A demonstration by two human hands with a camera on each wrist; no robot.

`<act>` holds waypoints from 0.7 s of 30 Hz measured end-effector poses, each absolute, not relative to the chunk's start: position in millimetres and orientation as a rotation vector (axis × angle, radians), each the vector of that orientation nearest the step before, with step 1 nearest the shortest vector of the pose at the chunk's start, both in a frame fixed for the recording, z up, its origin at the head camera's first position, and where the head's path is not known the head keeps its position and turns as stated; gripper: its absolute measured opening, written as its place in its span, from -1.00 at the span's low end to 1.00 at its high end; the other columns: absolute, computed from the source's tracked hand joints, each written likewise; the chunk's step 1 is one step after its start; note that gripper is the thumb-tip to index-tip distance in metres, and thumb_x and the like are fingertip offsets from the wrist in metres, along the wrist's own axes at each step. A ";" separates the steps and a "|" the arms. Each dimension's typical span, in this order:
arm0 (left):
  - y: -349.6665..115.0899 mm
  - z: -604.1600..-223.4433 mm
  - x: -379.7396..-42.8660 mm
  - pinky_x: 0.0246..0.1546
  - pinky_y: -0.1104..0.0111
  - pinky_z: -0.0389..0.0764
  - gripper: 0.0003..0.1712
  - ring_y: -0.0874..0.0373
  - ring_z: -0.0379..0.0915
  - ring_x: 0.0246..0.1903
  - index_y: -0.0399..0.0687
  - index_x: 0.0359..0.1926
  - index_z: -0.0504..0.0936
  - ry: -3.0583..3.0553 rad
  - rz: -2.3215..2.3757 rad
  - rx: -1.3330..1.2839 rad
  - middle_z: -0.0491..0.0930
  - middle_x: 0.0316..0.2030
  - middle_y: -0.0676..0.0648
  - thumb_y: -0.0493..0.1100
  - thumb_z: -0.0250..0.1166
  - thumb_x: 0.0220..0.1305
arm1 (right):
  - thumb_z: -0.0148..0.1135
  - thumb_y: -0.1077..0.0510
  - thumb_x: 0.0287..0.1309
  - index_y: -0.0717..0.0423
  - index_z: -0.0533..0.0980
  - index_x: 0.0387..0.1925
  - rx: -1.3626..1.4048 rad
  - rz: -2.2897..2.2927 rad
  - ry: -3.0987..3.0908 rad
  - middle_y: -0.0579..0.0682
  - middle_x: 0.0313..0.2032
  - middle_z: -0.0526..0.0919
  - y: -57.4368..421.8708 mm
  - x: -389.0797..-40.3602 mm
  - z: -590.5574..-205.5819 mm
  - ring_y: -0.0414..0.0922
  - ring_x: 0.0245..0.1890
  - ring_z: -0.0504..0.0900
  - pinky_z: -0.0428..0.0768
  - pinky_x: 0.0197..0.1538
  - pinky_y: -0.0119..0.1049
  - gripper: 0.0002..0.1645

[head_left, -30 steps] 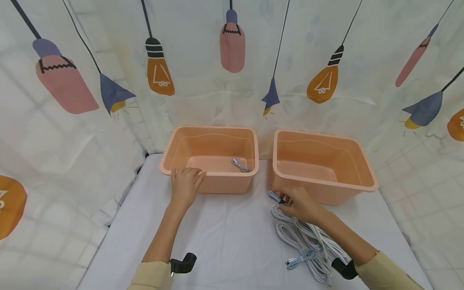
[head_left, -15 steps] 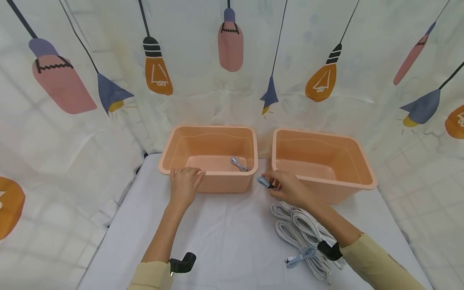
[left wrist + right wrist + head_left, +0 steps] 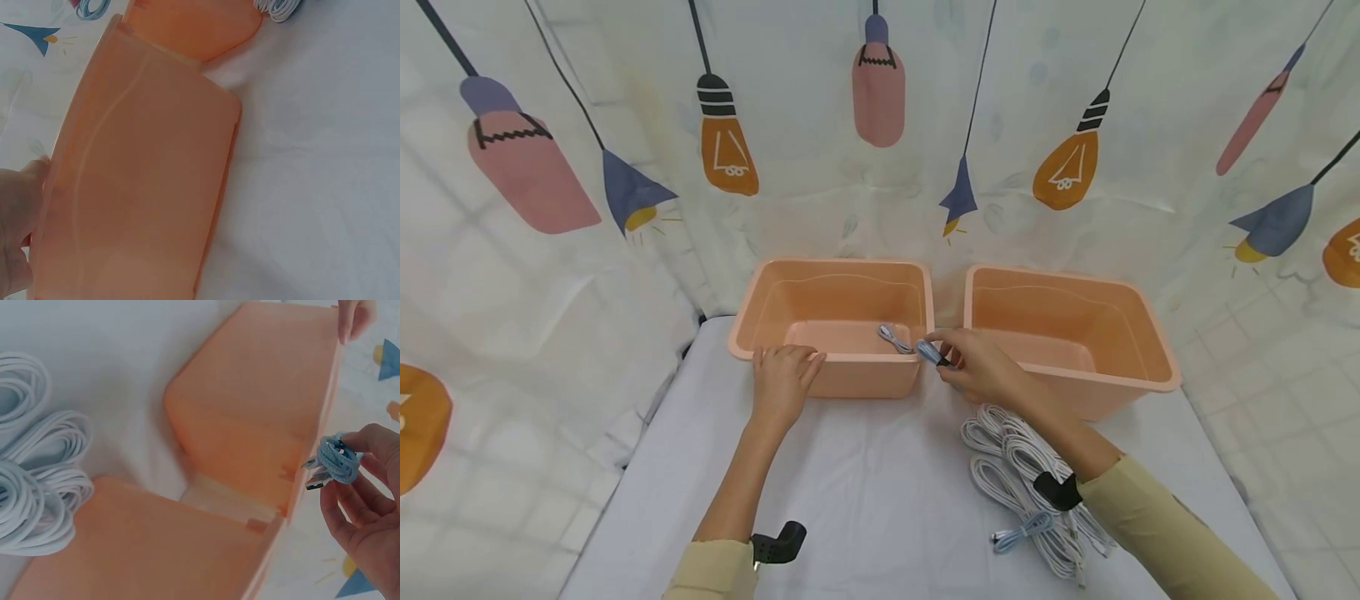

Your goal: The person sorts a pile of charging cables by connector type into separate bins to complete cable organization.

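Evidently, in the head view, the right hand (image 3: 977, 364) pinches a blue cable bundle (image 3: 928, 352) near the right rim of the left bin (image 3: 865, 381); lifting well clear of it looks best. A grey cable (image 3: 895, 339) lies inside; white coils (image 3: 1000, 492) and a second blue bundle (image 3: 1028, 528) lie before the right bin (image 3: 1093, 396). Left wrist view: the left hand (image 3: 15, 219) grips the left bin's rim, likely steadying it. Right wrist view: a loose plug (image 3: 316, 485) protrudes and might snag
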State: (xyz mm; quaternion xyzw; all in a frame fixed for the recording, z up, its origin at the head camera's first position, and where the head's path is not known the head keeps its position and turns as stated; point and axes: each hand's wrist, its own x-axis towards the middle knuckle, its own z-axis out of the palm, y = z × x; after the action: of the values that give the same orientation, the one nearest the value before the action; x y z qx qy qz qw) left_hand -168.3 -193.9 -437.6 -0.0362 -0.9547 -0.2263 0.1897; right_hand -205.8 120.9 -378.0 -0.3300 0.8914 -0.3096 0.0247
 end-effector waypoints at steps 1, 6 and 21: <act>-193.8 -437.9 -168.5 0.40 -0.43 0.17 -0.64 -0.36 0.61 0.07 -0.31 -0.02 0.76 -2.683 -0.637 -0.102 0.78 -0.03 -0.27 -0.05 0.32 0.49 | 0.41 0.39 0.20 0.27 0.56 0.27 -1.019 -0.960 2.758 0.10 -0.22 0.72 119.5 -207.0 -376.8 -0.11 -0.33 0.65 0.64 -0.28 -0.29 -0.42; -193.4 -437.1 -168.4 0.41 -0.43 0.14 -0.63 -0.37 0.60 0.08 -0.31 -0.02 0.76 -2.688 -0.652 -0.102 0.78 -0.02 -0.28 -0.04 0.32 0.50 | 0.42 0.40 0.18 0.27 0.59 0.24 -1.041 -0.982 2.772 0.13 -0.23 0.72 111.9 -214.9 -369.2 -0.07 -0.36 0.67 0.70 -0.30 -0.29 -0.44; -192.7 -436.0 -168.5 0.42 -0.43 0.13 -0.63 -0.37 0.60 0.11 -0.32 -0.01 0.76 -2.688 -0.656 -0.094 0.77 -0.01 -0.28 -0.05 0.31 0.51 | 0.43 0.38 0.19 0.31 0.58 0.21 -1.056 -0.929 2.811 0.19 -0.23 0.77 88.1 -247.3 -351.5 0.02 -0.32 0.71 0.69 -0.30 -0.22 -0.47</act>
State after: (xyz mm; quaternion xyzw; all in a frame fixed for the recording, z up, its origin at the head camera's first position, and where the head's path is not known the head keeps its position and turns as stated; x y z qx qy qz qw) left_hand -168.5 -192.7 -436.0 -0.0335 -0.9541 -0.2330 0.1853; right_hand -247.3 88.1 -351.5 -0.3360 0.8943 -0.2955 -0.0007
